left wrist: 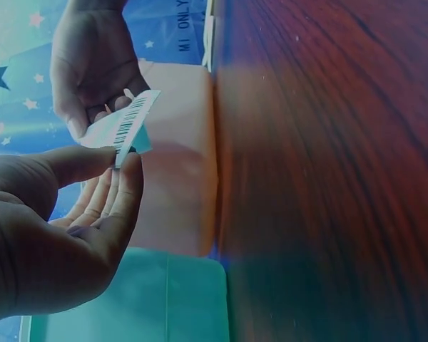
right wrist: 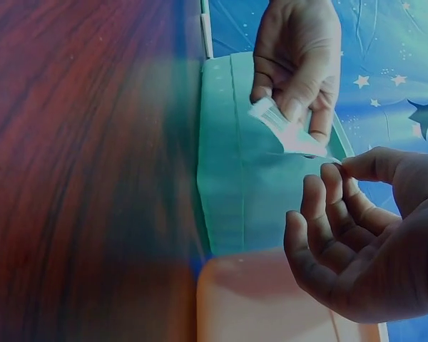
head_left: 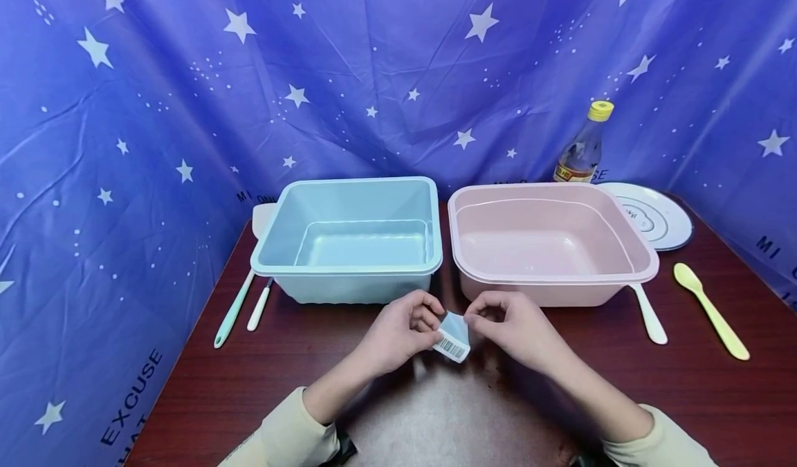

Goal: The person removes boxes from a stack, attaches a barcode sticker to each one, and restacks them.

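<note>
A small pale blue and white piece (head_left: 454,330) with a barcode, looking like a folded label or packet, is held above the table in front of the two basins. My left hand (head_left: 398,334) pinches its barcoded end between thumb and forefinger. On the other side, my right hand (head_left: 515,327) pinches the far edge with thumb and forefinger. In the right wrist view the right hand's other fingers (right wrist: 317,228) are loosely bent and hold nothing. The barcode (left wrist: 130,119) faces the left wrist camera.
Behind the hands stand a light blue basin (head_left: 349,272) and a pink basin (head_left: 554,280). A turquoise-handled spatula (head_left: 233,311) and a white handle (head_left: 259,308) lie left. At right are a white spoon handle (head_left: 649,318), yellow spoon (head_left: 712,311), plate (head_left: 669,221) and yellow-capped bottle (head_left: 582,150).
</note>
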The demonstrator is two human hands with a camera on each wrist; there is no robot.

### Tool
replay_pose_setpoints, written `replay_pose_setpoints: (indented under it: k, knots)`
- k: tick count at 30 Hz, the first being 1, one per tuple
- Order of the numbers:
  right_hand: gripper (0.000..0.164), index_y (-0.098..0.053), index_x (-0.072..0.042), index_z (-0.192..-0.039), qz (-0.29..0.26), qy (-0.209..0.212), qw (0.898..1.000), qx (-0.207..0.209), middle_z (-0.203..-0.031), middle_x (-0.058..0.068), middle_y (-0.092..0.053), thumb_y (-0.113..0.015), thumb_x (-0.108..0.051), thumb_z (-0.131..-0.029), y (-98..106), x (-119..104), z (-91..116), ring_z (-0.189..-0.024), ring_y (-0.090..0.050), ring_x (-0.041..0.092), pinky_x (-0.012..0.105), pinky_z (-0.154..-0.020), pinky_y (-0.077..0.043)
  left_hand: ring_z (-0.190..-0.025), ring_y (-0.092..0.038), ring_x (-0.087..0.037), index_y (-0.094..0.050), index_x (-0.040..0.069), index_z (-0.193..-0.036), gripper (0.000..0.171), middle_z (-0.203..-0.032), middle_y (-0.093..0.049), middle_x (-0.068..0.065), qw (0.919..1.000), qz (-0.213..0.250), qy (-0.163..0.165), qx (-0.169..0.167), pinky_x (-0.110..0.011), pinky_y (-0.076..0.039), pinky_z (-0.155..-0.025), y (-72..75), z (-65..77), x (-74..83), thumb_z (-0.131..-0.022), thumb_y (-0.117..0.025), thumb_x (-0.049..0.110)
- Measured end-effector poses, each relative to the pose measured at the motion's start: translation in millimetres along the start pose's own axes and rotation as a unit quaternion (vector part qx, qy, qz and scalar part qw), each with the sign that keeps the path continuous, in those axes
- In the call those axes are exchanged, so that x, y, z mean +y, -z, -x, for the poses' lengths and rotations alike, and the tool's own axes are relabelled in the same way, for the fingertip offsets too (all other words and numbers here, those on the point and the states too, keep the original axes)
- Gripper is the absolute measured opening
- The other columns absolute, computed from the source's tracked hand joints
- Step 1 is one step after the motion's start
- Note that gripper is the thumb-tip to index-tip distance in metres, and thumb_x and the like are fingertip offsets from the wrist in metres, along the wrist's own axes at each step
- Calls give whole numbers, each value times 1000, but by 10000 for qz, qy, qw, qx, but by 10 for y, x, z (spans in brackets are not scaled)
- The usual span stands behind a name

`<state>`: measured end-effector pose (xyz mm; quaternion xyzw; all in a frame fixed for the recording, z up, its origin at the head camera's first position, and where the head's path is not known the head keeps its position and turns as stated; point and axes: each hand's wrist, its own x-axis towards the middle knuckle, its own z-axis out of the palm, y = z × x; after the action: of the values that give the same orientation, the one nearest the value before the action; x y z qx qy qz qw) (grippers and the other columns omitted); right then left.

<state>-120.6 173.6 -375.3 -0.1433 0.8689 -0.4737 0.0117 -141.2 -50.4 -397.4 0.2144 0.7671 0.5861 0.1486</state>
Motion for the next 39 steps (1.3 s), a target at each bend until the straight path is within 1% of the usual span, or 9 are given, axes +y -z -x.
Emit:
replay_pose_setpoints:
  k: [4,11,19,21,24,26,28,33,39]
  knots:
    - [6,-74,-12,-86,-12,-31,10000,-20,-80,-5,-67,-72,-11,-92,32,-5,-1,-74,-60,10,25,-68,-50,-74,-64,-11,-60,-1,-107,28,-87,-70,-12,9999,-99,139,-1,-20,-50,-64,6,-11,-21,-84,-73,-11]
    - [6,-73,-9,-89,-174,-19,9998,-28,-76,-1,-67,-71,-12,-94,100,-36,9,-70,-63,14,27,-67,-51,-71,-63,-9,-61,2,-104,30,-78,-66,-1,9986,-386,343,-79,-20,-50,-62,5,-10,-34,-81,-74,-12]
    - [6,-73,-9,-90,-79,-53,9999,65,-72,-3,-63,-71,-12,-94,156,-54,10,-67,-59,14,27,-63,-48,-65,-59,-10,-58,1,-102,34,-74,-63,-2,9953,-464,709,-475,-21,-48,-56,12,18,-50,-76,-72,-16]
    - [6,-73,-9,-90,-100,-16,9999,59,-73,-3,-63,-71,-12,-94,158,-50,9,-67,-58,12,27,-63,-48,-67,-60,-10,-58,1,-102,35,-75,-64,-3,9936,-702,727,-500,-22,-49,-58,16,22,-56,-75,-74,-15]
    - [5,-73,-7,-90,-261,15,9997,-38,-74,1,-65,-72,-10,-93,160,-37,4,-68,-60,13,27,-63,-49,-74,-61,-13,-59,0,-103,34,-83,-65,-4,9896,-1290,536,-337,-24,-51,-67,26,25,-63,-76,-77,-11]
    - [5,-74,-6,-90,-428,44,9989,-176,-77,3,-67,-72,-9,-93,158,-27,0,-69,-62,14,28,-64,-51,-79,-62,-14,-62,1,-102,30,-88,-65,-4,9848,-1715,236,-125,-26,-52,-74,33,22,-63,-79,-78,-7]
    - [4,-73,-4,-90,-651,35,9971,-381,-82,6,-68,-71,-7,-93,156,-18,-4,-71,-64,16,30,-66,-55,-82,-63,-14,-64,3,-101,23,-91,-66,-3,9820,-1886,-75,59,-30,-53,-77,35,17,-55,-83,-77,-5]
    - [5,-72,-2,-92,-945,14,9917,-875,-88,8,-68,-69,-6,-93,139,-4,-8,-75,-67,21,39,-69,-59,-78,-62,-7,-68,11,-95,13,-88,-68,3,9866,-1494,-655,79,-28,-54,-72,22,12,-18,-90,-73,0]
    - [9,-73,-5,-93,-911,80,9872,-1309,-84,9,-70,-68,-13,-96,107,-2,1,-76,-67,21,36,-70,-58,-86,-63,-7,-70,13,-96,14,-95,-68,4,9892,-917,-1128,-166,-27,-54,-74,2,30,45,-92,-70,-1]
